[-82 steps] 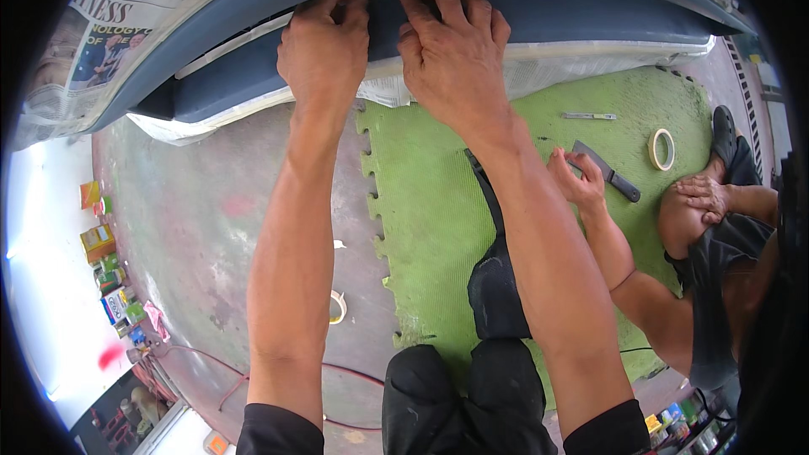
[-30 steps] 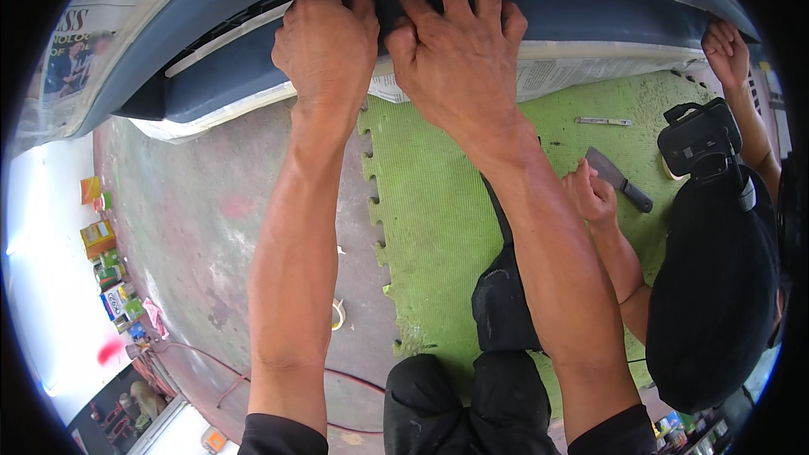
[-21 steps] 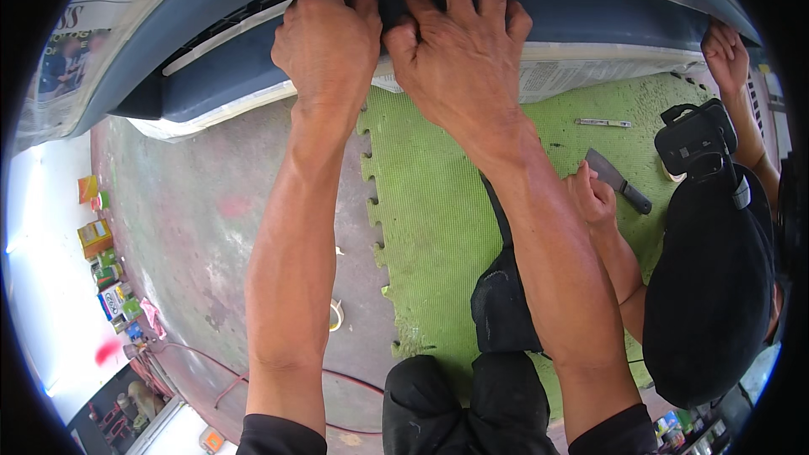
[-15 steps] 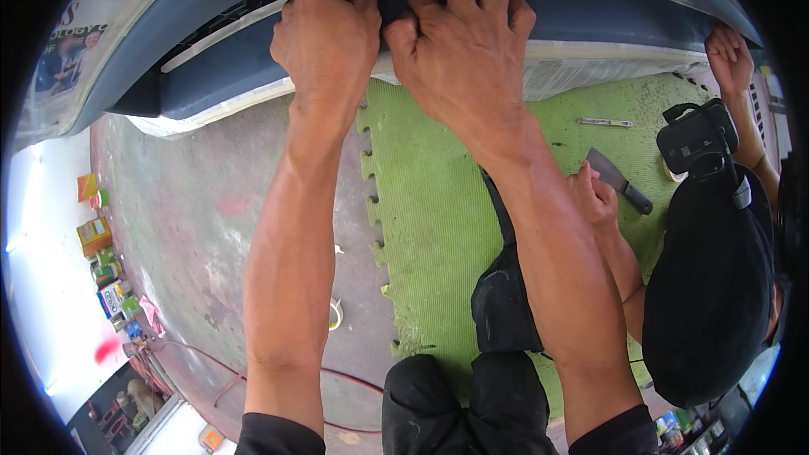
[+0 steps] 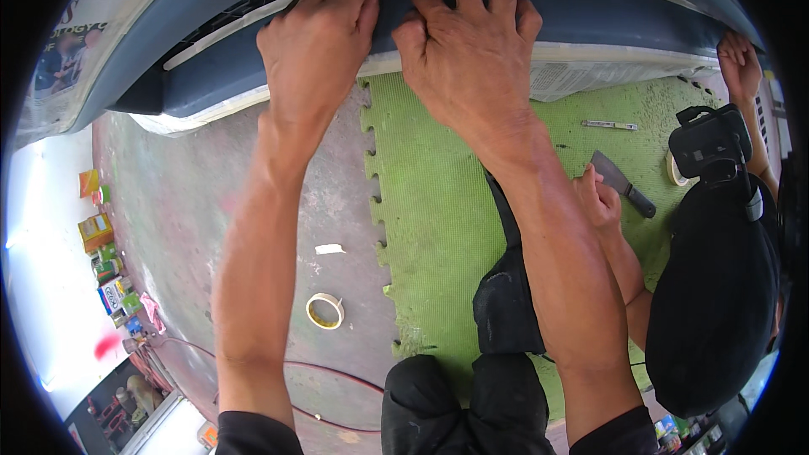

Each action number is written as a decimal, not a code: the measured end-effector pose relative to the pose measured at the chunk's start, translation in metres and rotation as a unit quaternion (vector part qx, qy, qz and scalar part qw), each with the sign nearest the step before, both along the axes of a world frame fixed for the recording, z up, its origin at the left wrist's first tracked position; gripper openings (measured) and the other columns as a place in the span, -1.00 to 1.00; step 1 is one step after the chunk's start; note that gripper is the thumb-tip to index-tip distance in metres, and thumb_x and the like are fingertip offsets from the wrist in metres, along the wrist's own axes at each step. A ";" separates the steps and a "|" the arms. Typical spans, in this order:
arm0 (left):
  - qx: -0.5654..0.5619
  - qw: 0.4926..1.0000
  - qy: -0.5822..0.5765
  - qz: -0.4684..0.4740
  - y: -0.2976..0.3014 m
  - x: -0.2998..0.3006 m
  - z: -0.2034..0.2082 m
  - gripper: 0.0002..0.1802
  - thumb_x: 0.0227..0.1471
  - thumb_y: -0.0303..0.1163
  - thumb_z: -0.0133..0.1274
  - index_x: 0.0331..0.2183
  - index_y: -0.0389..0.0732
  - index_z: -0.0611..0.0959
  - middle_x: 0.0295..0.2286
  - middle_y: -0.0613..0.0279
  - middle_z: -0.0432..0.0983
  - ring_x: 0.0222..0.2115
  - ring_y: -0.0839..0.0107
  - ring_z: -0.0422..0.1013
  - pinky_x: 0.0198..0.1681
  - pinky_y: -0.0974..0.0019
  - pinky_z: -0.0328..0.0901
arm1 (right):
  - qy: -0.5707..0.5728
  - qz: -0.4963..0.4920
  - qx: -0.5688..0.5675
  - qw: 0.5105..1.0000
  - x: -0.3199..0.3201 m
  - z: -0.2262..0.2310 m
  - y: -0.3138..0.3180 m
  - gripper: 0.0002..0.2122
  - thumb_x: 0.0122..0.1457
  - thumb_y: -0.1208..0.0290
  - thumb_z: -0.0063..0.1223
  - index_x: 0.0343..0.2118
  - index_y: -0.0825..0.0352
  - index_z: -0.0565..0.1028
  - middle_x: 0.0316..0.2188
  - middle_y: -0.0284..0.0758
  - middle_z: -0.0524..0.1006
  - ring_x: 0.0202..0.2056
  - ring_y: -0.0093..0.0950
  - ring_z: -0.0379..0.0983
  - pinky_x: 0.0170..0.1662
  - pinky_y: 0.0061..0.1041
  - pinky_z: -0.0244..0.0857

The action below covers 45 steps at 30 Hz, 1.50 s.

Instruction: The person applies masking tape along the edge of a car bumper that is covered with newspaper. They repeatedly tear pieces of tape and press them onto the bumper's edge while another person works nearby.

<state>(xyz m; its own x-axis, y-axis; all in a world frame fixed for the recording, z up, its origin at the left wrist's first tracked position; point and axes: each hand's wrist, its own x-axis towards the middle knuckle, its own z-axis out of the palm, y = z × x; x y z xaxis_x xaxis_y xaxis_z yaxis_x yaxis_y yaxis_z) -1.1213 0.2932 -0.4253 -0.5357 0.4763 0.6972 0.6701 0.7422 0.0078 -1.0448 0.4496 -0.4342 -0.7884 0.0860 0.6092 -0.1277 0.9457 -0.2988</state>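
A blue-grey curved panel spans the top, with a pale masking tape strip along its upper groove. My left hand is closed at this strip, fingers bent and pressed together; its fingertips are partly hidden. Close by on the right, my right hand lies over the panel, fingers spread and bent, tips against the taped edge. Newspaper is fixed along the panel's lower edge. A roll of masking tape and a torn white piece lie on the floor beside my left forearm.
At the right crouches a co-worker in a black cap, one hand at the panel's end. A putty knife and a cutter lie on the green mat. A red hose crosses the floor; cans line the left wall.
My left hand has slid a little left and down along the panel, its forearm swinging left and uncovering the tape roll. My right hand keeps nearly the same place.
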 end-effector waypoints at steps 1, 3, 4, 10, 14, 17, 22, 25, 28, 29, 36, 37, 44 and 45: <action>-0.029 0.999 0.013 -0.015 -0.002 -0.005 0.003 -0.87 0.22 -0.26 0.31 -0.21 -0.04 0.81 -0.35 0.29 0.70 -0.41 0.13 0.66 -0.40 0.14 0.52 | -0.002 0.000 -0.003 1.000 0.000 0.000 -0.001 -0.51 0.20 0.18 0.07 0.16 0.25 0.62 0.16 -0.13 0.46 0.10 -0.11 0.34 0.18 0.05 0.18; -0.083 0.995 0.038 -0.049 0.000 -0.014 0.008 -0.85 0.21 -0.30 0.34 -0.17 -0.01 0.82 -0.26 0.37 0.73 -0.36 0.16 0.66 -0.34 0.17 0.54 | 0.007 -0.001 0.002 1.000 0.000 -0.002 0.001 -0.51 0.19 0.20 0.08 0.16 0.29 0.61 0.16 -0.12 0.46 0.11 -0.09 0.34 0.19 0.06 0.18; -0.116 0.991 0.042 -0.051 0.000 -0.017 0.011 -0.87 0.20 -0.30 0.34 -0.18 -0.02 0.81 -0.27 0.36 0.73 -0.37 0.16 0.66 -0.35 0.16 0.55 | 0.012 -0.001 0.003 1.000 0.000 -0.003 0.002 -0.51 0.18 0.21 0.09 0.15 0.31 0.60 0.16 -0.11 0.46 0.12 -0.09 0.34 0.20 0.07 0.17; -0.298 0.950 0.098 0.005 0.024 -0.007 0.046 -0.82 0.09 -0.46 0.15 -0.30 -0.27 0.79 -0.33 -0.06 0.71 -0.26 -0.03 0.67 -0.13 -0.06 0.54 | 0.001 0.014 -0.032 0.999 0.001 -0.004 0.005 -0.51 0.15 0.29 0.12 0.12 0.45 0.54 0.17 -0.07 0.46 0.14 -0.04 0.34 0.23 0.11 0.16; -0.342 0.939 0.040 -0.004 0.030 -0.006 0.054 -0.81 0.09 -0.47 0.14 -0.26 -0.27 0.77 -0.31 -0.05 0.70 -0.26 0.00 0.66 -0.15 -0.03 0.55 | -0.008 0.023 -0.054 0.998 0.003 -0.002 0.005 -0.51 0.16 0.30 0.12 0.13 0.46 0.54 0.18 -0.06 0.46 0.14 -0.03 0.34 0.24 0.10 0.16; -0.307 0.952 -0.005 -0.009 0.018 -0.009 0.041 -0.81 0.09 -0.48 0.15 -0.25 -0.28 0.77 -0.29 -0.07 0.69 -0.26 0.01 0.66 -0.15 -0.01 0.55 | -0.004 0.018 -0.051 0.999 0.001 -0.003 0.004 -0.50 0.16 0.31 0.12 0.14 0.47 0.55 0.17 -0.06 0.47 0.14 -0.04 0.34 0.25 0.08 0.17; -0.351 0.931 0.100 0.011 0.004 -0.012 0.046 -0.83 0.07 -0.50 0.15 -0.28 -0.28 0.77 -0.29 -0.07 0.69 -0.24 0.03 0.67 -0.14 -0.01 0.56 | 0.008 0.012 -0.035 0.999 0.001 -0.009 0.006 -0.49 0.15 0.31 0.12 0.15 0.48 0.56 0.17 -0.06 0.48 0.16 -0.04 0.35 0.26 0.07 0.18; -0.335 0.939 0.080 -0.015 0.008 -0.016 0.051 -0.82 0.07 -0.52 0.14 -0.27 -0.29 0.77 -0.29 -0.11 0.69 -0.22 0.01 0.67 -0.14 -0.02 0.56 | 0.011 0.016 -0.050 0.999 0.000 -0.005 0.004 -0.50 0.15 0.32 0.12 0.13 0.48 0.56 0.18 -0.05 0.48 0.15 -0.04 0.35 0.26 0.08 0.18; -0.326 0.944 0.050 -0.006 0.013 -0.015 0.048 -0.80 0.07 -0.53 0.14 -0.25 -0.31 0.78 -0.29 -0.15 0.69 -0.20 -0.02 0.68 -0.13 -0.04 0.56 | 0.001 0.019 -0.043 0.999 0.000 -0.008 0.003 -0.51 0.15 0.33 0.12 0.13 0.49 0.56 0.18 -0.05 0.48 0.15 -0.04 0.36 0.25 0.08 0.19; -0.321 0.947 0.027 -0.006 0.017 -0.016 0.050 -0.80 0.06 -0.54 0.14 -0.25 -0.31 0.78 -0.29 -0.16 0.69 -0.20 -0.02 0.68 -0.13 -0.04 0.56 | 0.010 0.015 -0.035 0.999 0.000 -0.008 0.004 -0.51 0.15 0.33 0.12 0.13 0.48 0.56 0.18 -0.05 0.47 0.15 -0.04 0.36 0.25 0.08 0.19; -0.193 0.980 -0.003 0.038 -0.012 0.006 0.030 -0.89 0.22 -0.29 0.35 -0.26 -0.07 0.76 -0.36 0.28 0.73 -0.46 0.16 0.65 -0.44 0.17 0.52 | 0.003 0.016 -0.026 1.000 0.002 -0.007 0.010 -0.50 0.15 0.35 0.13 0.15 0.47 0.54 0.21 -0.08 0.46 0.12 -0.05 0.35 0.23 0.08 0.21; -0.157 0.986 -0.030 0.039 -0.017 0.019 0.022 -0.87 0.23 -0.27 0.34 -0.26 -0.09 0.76 -0.40 0.27 0.71 -0.50 0.16 0.64 -0.47 0.17 0.50 | 0.004 0.018 -0.027 0.999 0.001 -0.007 0.013 -0.50 0.14 0.35 0.13 0.15 0.47 0.53 0.21 -0.08 0.46 0.12 -0.05 0.35 0.23 0.08 0.21; 0.084 0.963 -0.219 0.133 -0.057 0.111 -0.023 -0.91 0.27 -0.39 0.29 -0.21 -0.16 0.79 -0.43 0.21 0.72 -0.57 0.24 0.61 -0.52 0.27 0.42 | 0.016 0.015 -0.019 1.000 -0.001 -0.007 0.006 -0.50 0.14 0.37 0.13 0.16 0.44 0.53 0.19 -0.15 0.48 0.10 -0.08 0.37 0.22 0.05 0.21; 0.122 0.948 -0.249 0.159 -0.054 0.116 -0.024 -0.91 0.26 -0.43 0.28 -0.19 -0.18 0.80 -0.41 0.19 0.73 -0.56 0.26 0.62 -0.51 0.30 0.41 | 0.024 0.018 -0.019 0.999 -0.001 -0.007 0.006 -0.51 0.14 0.37 0.13 0.16 0.43 0.53 0.19 -0.16 0.48 0.09 -0.08 0.38 0.22 0.05 0.21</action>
